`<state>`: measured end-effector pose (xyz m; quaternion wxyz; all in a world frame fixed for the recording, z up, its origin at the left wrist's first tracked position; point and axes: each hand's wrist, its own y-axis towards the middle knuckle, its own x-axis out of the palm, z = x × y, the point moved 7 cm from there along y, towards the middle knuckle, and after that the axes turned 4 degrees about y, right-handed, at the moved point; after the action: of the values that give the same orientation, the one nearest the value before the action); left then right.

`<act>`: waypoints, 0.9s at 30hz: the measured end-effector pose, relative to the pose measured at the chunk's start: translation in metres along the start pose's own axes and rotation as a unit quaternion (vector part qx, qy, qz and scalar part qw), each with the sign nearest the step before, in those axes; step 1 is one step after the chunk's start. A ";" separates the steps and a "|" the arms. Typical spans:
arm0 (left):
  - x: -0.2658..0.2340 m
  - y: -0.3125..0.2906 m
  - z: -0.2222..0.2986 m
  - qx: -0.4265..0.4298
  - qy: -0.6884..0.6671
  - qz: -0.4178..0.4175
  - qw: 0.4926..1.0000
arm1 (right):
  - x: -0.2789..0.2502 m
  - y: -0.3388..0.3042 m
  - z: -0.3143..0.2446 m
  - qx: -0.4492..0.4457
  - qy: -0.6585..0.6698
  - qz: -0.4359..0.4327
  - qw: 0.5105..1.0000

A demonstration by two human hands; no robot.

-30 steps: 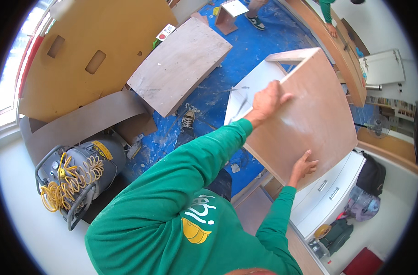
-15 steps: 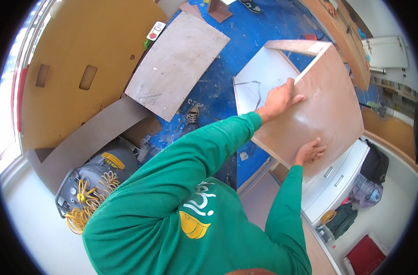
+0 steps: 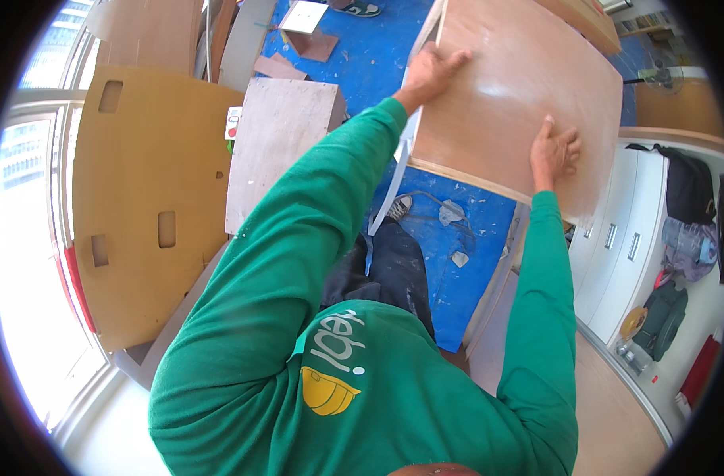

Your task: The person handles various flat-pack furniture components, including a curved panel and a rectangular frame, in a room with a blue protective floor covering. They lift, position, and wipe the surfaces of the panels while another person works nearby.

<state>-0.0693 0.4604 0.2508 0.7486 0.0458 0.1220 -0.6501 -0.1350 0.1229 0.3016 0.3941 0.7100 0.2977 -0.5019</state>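
A large light-brown plywood panel (image 3: 514, 95) forms the side of a box-shaped cabinet standing on the blue floor covering. My left hand (image 3: 430, 73) grips its left edge, fingers spread over the face. My right hand (image 3: 554, 151) lies flat on the panel near its lower edge. Both arms are in green sleeves. The cabinet's white inner edge (image 3: 394, 190) shows just below my left forearm.
A grey-brown board (image 3: 276, 151) lies on the floor to the left, beside a big yellow-brown panel with cut-outs (image 3: 144, 198). White drawer fronts (image 3: 616, 238), bags and a yellow disc (image 3: 633, 321) are at the right. Scraps litter the blue sheet (image 3: 449, 262).
The view has swung left and up, so the panel now sits higher and closer. Both hands stay on the panel, the right one further onto its face. The compressor at the left has left view.
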 end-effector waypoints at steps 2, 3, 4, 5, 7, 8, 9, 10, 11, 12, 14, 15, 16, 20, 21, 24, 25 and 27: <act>0.004 0.020 0.001 -0.025 0.029 -0.003 0.999 | 0.010 0.016 -0.007 -0.014 0.007 0.005 1.000; 0.005 0.031 0.001 -0.037 0.041 -0.001 0.998 | 0.013 0.023 -0.013 -0.024 0.011 0.009 1.000; 0.008 0.040 0.003 -0.041 0.044 -0.008 0.998 | 0.014 0.031 -0.016 -0.025 0.010 0.010 1.000; 0.008 0.049 0.002 -0.048 0.049 -0.012 0.998 | 0.015 0.036 -0.023 -0.029 0.011 0.009 0.999; 0.008 0.061 -0.002 -0.057 0.040 -0.017 0.997 | 0.019 0.039 -0.029 -0.033 0.008 0.000 0.999; 0.010 0.062 0.002 -0.057 0.039 -0.021 0.997 | 0.021 0.043 -0.029 -0.029 0.005 -0.005 1.000; 0.011 0.060 0.008 -0.055 0.039 -0.024 0.997 | 0.022 0.049 -0.031 -0.024 0.003 -0.008 1.000; 0.013 0.063 0.017 -0.052 0.038 -0.028 0.997 | 0.023 0.054 -0.031 -0.023 0.002 -0.008 1.000; 0.010 0.072 0.009 -0.049 0.032 -0.014 0.998 | 0.022 0.055 -0.038 -0.029 0.005 -0.009 1.000; 0.011 0.077 0.005 -0.056 0.035 -0.018 0.998 | 0.023 0.056 -0.040 -0.032 0.003 -0.011 0.999; 0.012 0.087 0.002 -0.075 0.041 -0.028 0.996 | 0.026 0.062 -0.045 -0.044 0.009 -0.015 0.999; 0.014 0.090 0.004 -0.075 0.039 -0.034 0.996 | 0.027 0.064 -0.047 -0.051 0.009 -0.018 0.998; 0.015 0.092 0.006 -0.075 0.037 -0.040 0.996 | 0.028 0.064 -0.048 -0.056 0.011 -0.020 0.998; 0.018 0.102 0.010 -0.071 0.027 -0.054 0.996 | 0.033 0.071 -0.051 -0.072 0.018 -0.014 0.997; 0.019 0.108 0.005 -0.068 0.009 -0.045 0.997 | 0.033 0.074 -0.053 -0.070 0.018 -0.011 0.997; 0.023 0.117 -0.004 -0.088 0.013 -0.040 0.995 | 0.037 0.079 -0.056 -0.073 0.009 -0.020 0.997; 0.026 0.122 -0.001 -0.081 -0.002 -0.051 0.995 | 0.037 0.084 -0.058 -0.070 0.011 -0.020 0.997; 0.026 0.120 0.001 -0.079 -0.030 -0.070 0.994 | 0.040 0.084 -0.060 -0.067 0.009 -0.032 0.997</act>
<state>0.0526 0.4530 0.2342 0.7057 -0.0419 0.1532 -0.6904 -0.0248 0.1326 0.2972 0.4214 0.6768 0.3570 -0.4867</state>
